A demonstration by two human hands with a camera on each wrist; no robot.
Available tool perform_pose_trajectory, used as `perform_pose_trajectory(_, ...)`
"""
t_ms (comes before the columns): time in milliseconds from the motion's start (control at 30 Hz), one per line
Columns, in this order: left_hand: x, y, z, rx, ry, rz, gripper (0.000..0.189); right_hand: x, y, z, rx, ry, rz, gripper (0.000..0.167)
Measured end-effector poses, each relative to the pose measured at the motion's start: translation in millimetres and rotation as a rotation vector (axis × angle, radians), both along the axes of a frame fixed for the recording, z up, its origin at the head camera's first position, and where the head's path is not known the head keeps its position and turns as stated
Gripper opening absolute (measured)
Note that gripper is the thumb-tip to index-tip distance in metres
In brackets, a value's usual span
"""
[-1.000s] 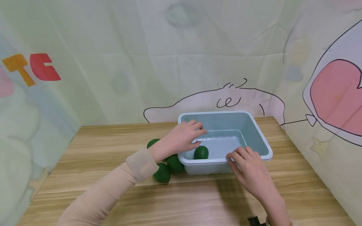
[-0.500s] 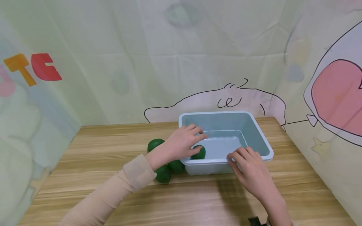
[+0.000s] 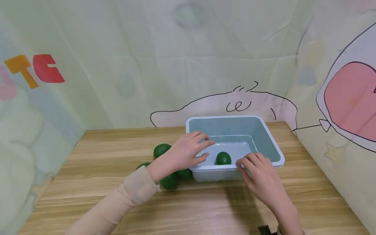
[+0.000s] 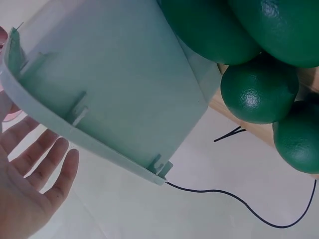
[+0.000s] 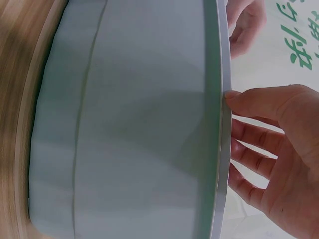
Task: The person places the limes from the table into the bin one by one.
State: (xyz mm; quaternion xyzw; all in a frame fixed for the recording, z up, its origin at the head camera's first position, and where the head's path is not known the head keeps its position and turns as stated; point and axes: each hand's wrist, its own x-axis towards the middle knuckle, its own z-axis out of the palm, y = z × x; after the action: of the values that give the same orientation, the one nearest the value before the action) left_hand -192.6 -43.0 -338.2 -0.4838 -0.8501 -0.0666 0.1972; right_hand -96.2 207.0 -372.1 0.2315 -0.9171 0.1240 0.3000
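A light blue plastic basin [image 3: 232,175] stands on the wooden table. Inside it, near the front wall, lies a dark green round fruit-like thing [image 3: 223,158]. My left hand [image 3: 188,147] is over the basin's left side, fingers spread and loosely bent, holding nothing; the green thing lies apart from it, to the right. With thumb and fingertips my right hand [image 3: 261,178] holds the basin's front rim; in the right wrist view its thumb [image 5: 249,101] touches the rim. Several more glossy green round things [image 4: 259,89] lie left of the basin, partly hidden by my left forearm.
The wooden table [image 3: 111,143] extends left and in front of the basin. Behind it hangs a pale cloth backdrop [image 3: 123,65] with printed drawings. A small black object [image 3: 264,229] sits by my right wrist.
The green round thing in the basin first shifted slightly left beside my left hand, then moved right, away from it. My left hand drew back slightly. My right hand stayed at the rim.
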Motion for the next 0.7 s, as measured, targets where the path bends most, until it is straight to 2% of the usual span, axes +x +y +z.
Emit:
perform_pose_trajectory(267,3.8,-8.5,-1.4,0.102,-0.007,0.012,0.032,-0.7,0.3,-0.6,-0.002,-0.008,0.002,0.01)
perform_pose_trajectory(500,7.9,-15.9,-2.8,0.131,-0.022,0.059,0.035,-0.4,0.6,-0.7,0.0,-0.012,0.003,0.004)
perform_pose_trajectory(700,11.8,-21.9,-4.6,0.188,-0.032,0.063,0.036,-0.4,0.8,-1.2,0.002,-0.013,0.001,0.004)
